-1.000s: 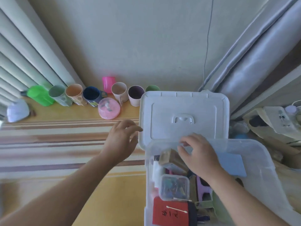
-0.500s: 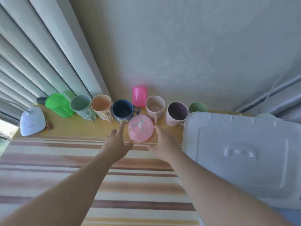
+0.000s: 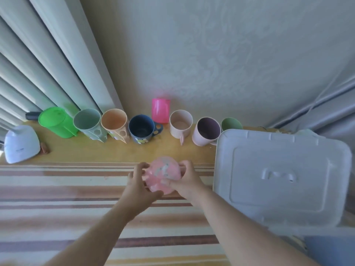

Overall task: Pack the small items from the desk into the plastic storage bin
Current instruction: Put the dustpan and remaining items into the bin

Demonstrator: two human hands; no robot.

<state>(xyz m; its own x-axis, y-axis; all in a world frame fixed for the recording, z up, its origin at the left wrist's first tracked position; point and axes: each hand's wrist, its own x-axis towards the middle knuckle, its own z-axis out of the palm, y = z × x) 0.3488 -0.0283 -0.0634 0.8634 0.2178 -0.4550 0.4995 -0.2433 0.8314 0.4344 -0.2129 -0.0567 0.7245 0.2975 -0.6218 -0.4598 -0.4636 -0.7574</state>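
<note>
Here the pink round container (image 3: 163,176) is cupped between both hands above the striped cloth (image 3: 57,189) on the bench (image 3: 115,152), the left hand (image 3: 139,187) and right hand (image 3: 185,182) each with fingers curled against its sides, probably because it is smooth and domed. Beyond the container a row of mugs (image 3: 142,127) is lined along the wall. To the container's right lies the white bin lid (image 3: 278,179); the bin itself is barely seen.
</note>
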